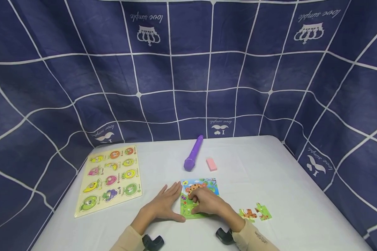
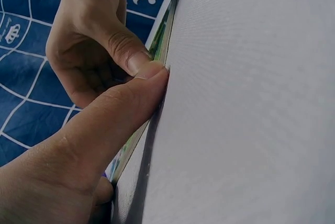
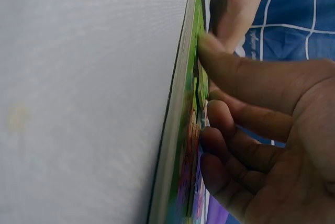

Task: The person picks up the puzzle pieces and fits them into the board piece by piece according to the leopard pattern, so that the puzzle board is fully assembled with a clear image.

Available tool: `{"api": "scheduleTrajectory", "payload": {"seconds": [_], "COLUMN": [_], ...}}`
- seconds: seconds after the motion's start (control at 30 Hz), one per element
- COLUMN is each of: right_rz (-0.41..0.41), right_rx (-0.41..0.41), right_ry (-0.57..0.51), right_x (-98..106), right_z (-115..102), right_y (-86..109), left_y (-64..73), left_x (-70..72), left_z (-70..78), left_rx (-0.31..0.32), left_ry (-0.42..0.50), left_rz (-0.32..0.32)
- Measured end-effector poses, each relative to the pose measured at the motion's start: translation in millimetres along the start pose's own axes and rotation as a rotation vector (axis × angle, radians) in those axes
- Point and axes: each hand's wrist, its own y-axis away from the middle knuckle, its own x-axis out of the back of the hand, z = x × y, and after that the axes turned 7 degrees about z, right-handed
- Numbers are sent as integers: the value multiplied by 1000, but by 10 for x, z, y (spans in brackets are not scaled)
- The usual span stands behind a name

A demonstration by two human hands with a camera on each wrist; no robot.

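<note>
A jigsaw board (image 1: 187, 214) with a spotted cartoon animal lies flat on the white table. My left hand (image 1: 164, 205) rests along its left edge, fingers extended and thumb stretched to the lower left corner. Over the board's middle, my right hand (image 1: 209, 202) has its fingers bent and pinches a green puzzle piece (image 3: 203, 85) between thumb and index finger, low against the board. In the head view that piece is mostly hidden by the hand. Two loose puzzle pieces, one orange-spotted (image 1: 250, 214) and one mostly green (image 1: 264, 211), lie right of my right wrist.
On the left lies a wooden fruit peg board (image 1: 117, 188). Behind the jigsaw are a purple toy microphone (image 1: 193, 153) and a pink eraser-like block (image 1: 211, 164). Blue checked cloth (image 1: 188, 69) hangs round the table's back and sides.
</note>
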Motion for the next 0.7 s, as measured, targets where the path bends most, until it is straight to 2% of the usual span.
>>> {"api": "scheduleTrajectory", "payload": {"seconds": [0.27,0.43,0.7], "right_rz": [-2,9,66], "right_rx": [-25,-28,58], "right_ry": [-3,38,82], "right_x": [34,44,89], "right_z": [-27,-71,-158], "right_y": [4,29,20], "left_y": [-9,0,5], "left_x": [15,23,11], "left_z": [3,4,-7], "left_rx": [-2,-4,-6], "left_ry": [3,1,-15], "left_rz": [1,-12,-6]}}
